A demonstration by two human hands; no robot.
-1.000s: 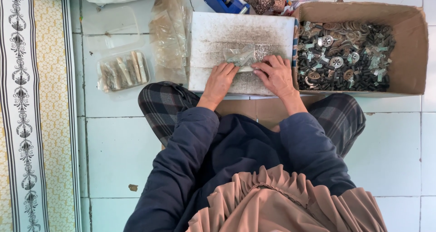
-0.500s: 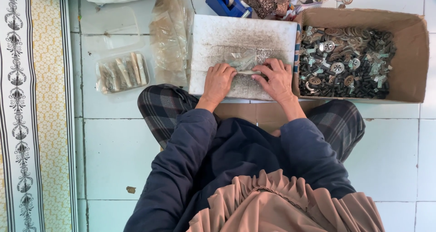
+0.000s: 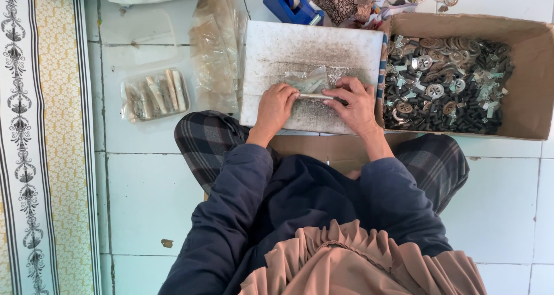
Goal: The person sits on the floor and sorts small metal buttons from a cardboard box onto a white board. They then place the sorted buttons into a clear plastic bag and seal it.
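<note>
Pressing down from the head camera's view, my left hand [image 3: 277,105] and right hand [image 3: 355,105] both curl their fingers over a small clear plastic packet of metal bits [image 3: 311,86] lying on the white worn work board [image 3: 311,58] across my lap. Each hand pinches one end of its near edge. I judge the packet light, thin, floppy and slick, so it is best held by the folded edge, near the corners. Beside my right hand sits the brown cardboard box of metal fittings [image 3: 536,75]; a filled clear bag [image 3: 154,94] lies well left.
</note>
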